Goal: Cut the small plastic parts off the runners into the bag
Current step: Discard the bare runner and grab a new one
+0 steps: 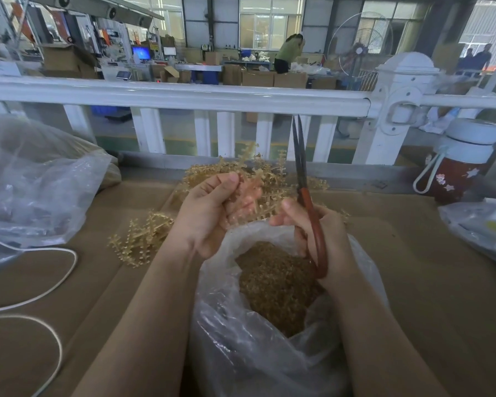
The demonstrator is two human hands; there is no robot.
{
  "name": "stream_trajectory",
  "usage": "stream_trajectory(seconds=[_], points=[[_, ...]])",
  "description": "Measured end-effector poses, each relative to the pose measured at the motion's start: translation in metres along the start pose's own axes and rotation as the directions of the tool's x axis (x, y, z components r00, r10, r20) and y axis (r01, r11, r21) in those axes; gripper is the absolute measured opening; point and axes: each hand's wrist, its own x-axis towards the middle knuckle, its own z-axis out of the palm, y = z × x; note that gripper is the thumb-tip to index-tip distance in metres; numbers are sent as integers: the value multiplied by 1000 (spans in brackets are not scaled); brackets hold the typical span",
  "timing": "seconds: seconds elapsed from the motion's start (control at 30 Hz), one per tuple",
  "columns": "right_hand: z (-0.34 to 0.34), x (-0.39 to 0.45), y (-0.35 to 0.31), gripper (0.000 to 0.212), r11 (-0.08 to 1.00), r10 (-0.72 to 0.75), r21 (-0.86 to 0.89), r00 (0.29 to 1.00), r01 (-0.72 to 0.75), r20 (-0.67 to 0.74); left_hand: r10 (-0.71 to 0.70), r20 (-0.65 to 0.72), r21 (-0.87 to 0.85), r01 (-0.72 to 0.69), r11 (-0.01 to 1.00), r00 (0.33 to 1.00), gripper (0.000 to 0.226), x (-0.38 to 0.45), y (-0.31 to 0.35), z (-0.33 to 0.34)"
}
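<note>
The left hand (209,213) holds a bunch of yellow runners (255,193) with its fingers curled round them, right above the open mouth of the clear bag (269,353). The runners look like little branches, with small plastic parts (278,282) sticking out along the sides. The right hand (321,242) grips the red handles of the scissors (307,202), fingers wrapped round them. The dark blades point straight up and sit almost together, beside the runners and not cutting anything right now. The bag sits between the two arms on the brown cardboard table (413,267). Inside it is a big heap of tiny yellow bits, so a lot of cutting looks done already. But there is more to do. More runners lie in a pile (269,170) on the table behind the hands, and another bunch (141,239) lies to the left of the bag. These seem to have their small parts on them, though the picture is a bit too fuzzy to be sure about every one. So the job looks somewhere in the middle: plenty in the bag, plenty left on the table. A second plastic bag (35,181) rests far left, a white cord (49,282) loops near it, and a red bottle (461,164) with a white lid stands far right.
</note>
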Motion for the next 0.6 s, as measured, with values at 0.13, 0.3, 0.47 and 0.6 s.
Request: stream_trajectory(seconds=[0.13,0.3,0.47,0.6], points=[[-3,2,0,31,997,52,53,999,-53,10,-2,34,-19,2,1000,999,17,2,-2,1],[-5,2,-2,22,976,89,191,994,-101,68,-19,44,-17,20,1000,999,15,2,-5,0],[-5,5,1,25,969,103,221,993,-111,49,-51,55,-22,52,998,997,15,0,-6,2],[-8,7,5,12,960,-7,280,998,-12,66,-182,120,128,166,978,976,28,-3,-1,-2]])
